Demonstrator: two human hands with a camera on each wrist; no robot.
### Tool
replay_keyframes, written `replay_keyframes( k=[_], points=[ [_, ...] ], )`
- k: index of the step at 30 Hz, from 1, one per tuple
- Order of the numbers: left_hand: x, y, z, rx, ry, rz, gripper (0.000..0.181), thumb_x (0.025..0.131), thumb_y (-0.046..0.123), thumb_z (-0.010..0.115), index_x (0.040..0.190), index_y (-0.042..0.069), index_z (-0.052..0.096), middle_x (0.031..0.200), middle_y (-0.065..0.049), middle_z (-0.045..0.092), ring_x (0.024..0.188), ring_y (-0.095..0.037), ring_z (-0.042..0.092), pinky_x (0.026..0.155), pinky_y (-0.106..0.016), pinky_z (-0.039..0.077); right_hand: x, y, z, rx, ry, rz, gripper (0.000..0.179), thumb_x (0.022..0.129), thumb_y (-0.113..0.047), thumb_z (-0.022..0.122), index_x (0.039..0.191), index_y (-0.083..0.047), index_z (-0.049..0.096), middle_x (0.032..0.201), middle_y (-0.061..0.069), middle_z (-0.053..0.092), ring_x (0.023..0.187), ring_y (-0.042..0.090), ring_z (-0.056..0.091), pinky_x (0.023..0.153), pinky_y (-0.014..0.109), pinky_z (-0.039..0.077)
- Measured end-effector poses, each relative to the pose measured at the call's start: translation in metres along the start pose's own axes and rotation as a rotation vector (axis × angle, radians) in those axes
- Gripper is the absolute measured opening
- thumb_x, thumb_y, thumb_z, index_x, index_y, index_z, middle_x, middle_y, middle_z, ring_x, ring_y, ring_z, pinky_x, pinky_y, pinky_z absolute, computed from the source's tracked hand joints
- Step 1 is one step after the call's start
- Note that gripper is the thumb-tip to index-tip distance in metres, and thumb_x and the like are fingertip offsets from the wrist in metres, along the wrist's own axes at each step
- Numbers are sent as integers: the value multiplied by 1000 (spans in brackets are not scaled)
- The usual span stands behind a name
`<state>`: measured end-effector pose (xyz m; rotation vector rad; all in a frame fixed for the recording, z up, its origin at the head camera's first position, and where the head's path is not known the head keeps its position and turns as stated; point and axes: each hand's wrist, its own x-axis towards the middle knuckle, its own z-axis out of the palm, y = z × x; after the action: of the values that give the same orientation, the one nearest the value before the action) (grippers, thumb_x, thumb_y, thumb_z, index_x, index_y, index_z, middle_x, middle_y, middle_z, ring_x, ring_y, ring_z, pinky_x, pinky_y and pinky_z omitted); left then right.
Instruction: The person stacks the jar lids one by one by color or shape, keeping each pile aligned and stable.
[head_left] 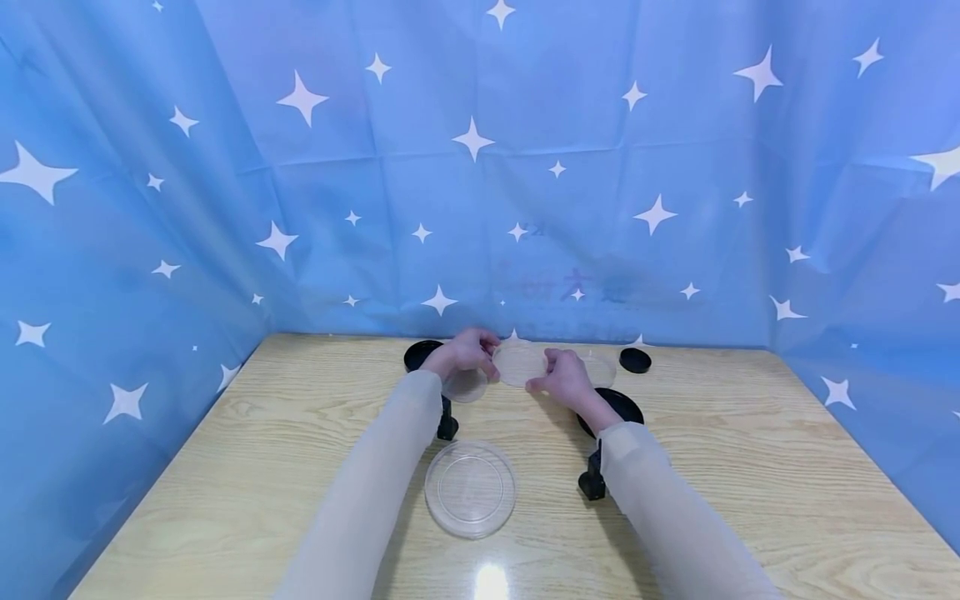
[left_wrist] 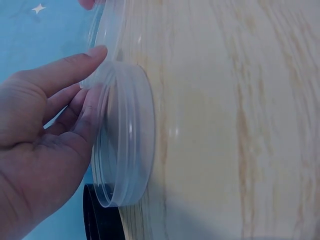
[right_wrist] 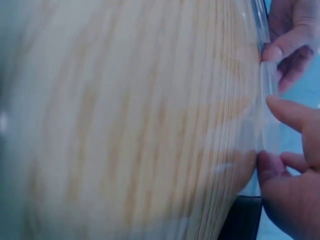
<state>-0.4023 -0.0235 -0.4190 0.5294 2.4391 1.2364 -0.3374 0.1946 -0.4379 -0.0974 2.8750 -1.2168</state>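
Note:
Both hands are at the far side of the table, around a clear round plastic dish [head_left: 517,367]. My left hand [head_left: 467,352] grips its left edge, thumb at the near side and fingers farther back. From the right, my right hand [head_left: 564,377] pinches the same dish between thumb and fingers; the right wrist view shows this dish [right_wrist: 270,122] edge-on. A smaller clear dish [head_left: 466,387] lies just under the left hand, and its ridged side wall shows in the left wrist view. Another clear dish [head_left: 600,372] is partly behind the right hand.
A larger clear round lid [head_left: 470,490] with a ring lies nearer, between the forearms. Black round pieces stand beside the left wrist [head_left: 420,354], under the right wrist [head_left: 626,407] and at the far right [head_left: 635,360]. A blue star-patterned curtain [head_left: 480,208] borders the wooden table [head_left: 750,467].

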Motion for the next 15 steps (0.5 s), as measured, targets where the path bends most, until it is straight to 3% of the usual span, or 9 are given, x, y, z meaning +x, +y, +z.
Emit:
replay_keyframes(
  k=[10,15],
  points=[
    [-1,5,-6,-44,20,53,68,79,-3,84,141,-4,56,126,-18,60,104,-21,57,96,-31,49,-2,-1,-8,100,37,-13,80,87,-13,83,151,9,41,137,28,55,122,38,56,100,50,50],
    [-8,8,-9,-88,8,82,69,79,-5,84,141,-7,54,127,-22,59,102,-21,58,93,-31,50,-6,-4,-11,124,59,-23,81,85,-13,84,151,7,42,135,27,56,119,37,58,98,48,51]
  ],
)
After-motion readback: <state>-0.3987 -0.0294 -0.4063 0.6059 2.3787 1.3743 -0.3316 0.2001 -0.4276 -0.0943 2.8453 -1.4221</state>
